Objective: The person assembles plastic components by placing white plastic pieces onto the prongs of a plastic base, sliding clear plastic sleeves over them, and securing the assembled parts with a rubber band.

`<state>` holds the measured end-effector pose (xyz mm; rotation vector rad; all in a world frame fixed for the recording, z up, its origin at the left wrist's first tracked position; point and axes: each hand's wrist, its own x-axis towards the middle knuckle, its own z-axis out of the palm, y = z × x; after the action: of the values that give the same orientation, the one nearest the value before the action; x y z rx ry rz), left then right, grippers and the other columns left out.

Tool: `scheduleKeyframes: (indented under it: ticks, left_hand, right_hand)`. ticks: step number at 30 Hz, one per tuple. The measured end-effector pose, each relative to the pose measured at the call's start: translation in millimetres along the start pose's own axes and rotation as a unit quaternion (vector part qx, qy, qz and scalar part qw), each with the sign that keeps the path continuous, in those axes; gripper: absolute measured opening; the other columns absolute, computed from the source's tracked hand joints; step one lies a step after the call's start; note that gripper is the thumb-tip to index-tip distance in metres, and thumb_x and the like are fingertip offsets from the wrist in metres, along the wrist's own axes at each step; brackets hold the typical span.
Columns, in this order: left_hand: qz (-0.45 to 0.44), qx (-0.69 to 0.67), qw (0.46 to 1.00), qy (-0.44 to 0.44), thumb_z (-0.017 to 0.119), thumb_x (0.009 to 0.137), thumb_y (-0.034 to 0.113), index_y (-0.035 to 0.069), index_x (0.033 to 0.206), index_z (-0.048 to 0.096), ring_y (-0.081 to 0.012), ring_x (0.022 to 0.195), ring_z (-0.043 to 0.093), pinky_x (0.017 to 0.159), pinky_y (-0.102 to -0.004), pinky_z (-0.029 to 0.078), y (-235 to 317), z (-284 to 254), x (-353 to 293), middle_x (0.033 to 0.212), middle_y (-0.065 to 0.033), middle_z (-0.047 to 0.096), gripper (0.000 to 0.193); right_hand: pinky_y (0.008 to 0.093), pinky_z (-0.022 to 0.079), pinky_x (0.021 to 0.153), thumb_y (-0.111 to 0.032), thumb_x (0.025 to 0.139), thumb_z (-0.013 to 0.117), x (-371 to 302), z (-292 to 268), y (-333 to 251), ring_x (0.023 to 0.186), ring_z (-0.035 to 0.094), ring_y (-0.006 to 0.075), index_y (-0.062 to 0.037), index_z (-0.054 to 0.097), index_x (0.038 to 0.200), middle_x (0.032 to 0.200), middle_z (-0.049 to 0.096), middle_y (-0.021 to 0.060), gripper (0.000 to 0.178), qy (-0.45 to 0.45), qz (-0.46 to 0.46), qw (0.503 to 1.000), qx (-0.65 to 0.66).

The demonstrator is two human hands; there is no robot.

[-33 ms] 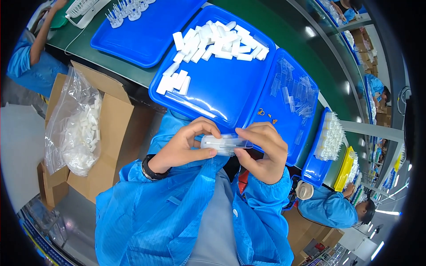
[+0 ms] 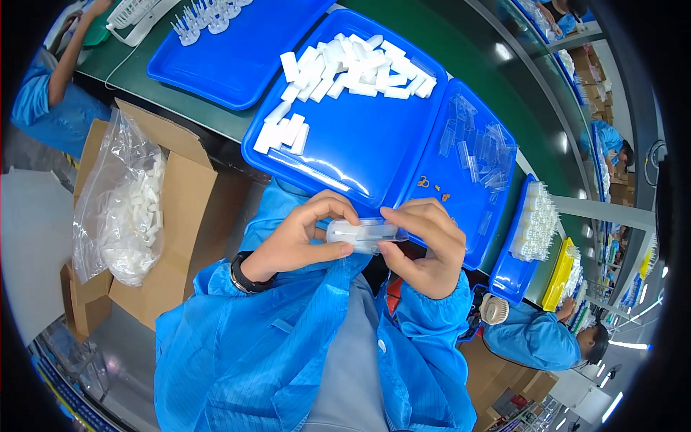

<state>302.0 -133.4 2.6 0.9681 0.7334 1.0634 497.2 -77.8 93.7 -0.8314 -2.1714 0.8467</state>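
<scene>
In front of my chest, a white plastic casing (image 2: 344,231) is held between both hands. My left hand (image 2: 306,234) grips its left end, thumb along the near side and fingers curled over the far side. A clear plastic cover (image 2: 389,232) lies over the casing's right part. My right hand (image 2: 430,245) pinches that cover's right end between thumb and forefinger. How far the two parts overlap is hard to make out.
White blocks (image 2: 345,65) lie in a blue tray (image 2: 360,144) ahead. To its right, another blue tray (image 2: 432,162) holds clear covers (image 2: 482,155) and small orange bits (image 2: 423,182). On the left stands a cardboard box (image 2: 188,187) with a bag of white parts (image 2: 133,223). Co-workers sit on both sides.
The clear cover and my right fingertips have shifted very slightly left, toward my left hand. Everything else looks the same.
</scene>
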Motion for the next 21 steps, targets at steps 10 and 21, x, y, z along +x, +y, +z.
scheduleKeyframes:
  ticks: [10, 21]
  left_hand:
    - [0.027, 0.044, 0.998, 0.039, 0.073, 0.076, 0.003, 0.003, 0.104, 0.062, -0.0193, 0.104, 0.056, 0.080, -0.0282, 0.056, -1.9, 2.9, 0.3, 0.113, -0.0078, 0.050, 0.030]
    - [0.063, 0.085, 0.993, 0.058, 0.072, 0.076, 0.001, 0.002, 0.101, 0.062, -0.0184, 0.101, 0.057, 0.079, -0.0276, 0.056, -0.2, 2.6, 0.4, 0.109, -0.0094, 0.052, 0.026]
  right_hand:
    - [0.0322, 0.048, 0.069, -0.001, 0.066, 0.076, 4.7, 1.3, 1.7, 0.077, 0.063, 0.0231, -0.0011, 0.069, 0.093, 0.084, 0.066, 0.0103, 0.029, 0.011, -0.012, 1.000, 0.010]
    - [0.0258, 0.038, 0.054, -0.006, 0.074, 0.076, -14.7, -6.4, 14.6, 0.062, 0.050, 0.0109, -0.0032, 0.068, 0.088, 0.072, 0.060, 0.0053, 0.017, -0.026, 0.144, 0.982, 0.117]
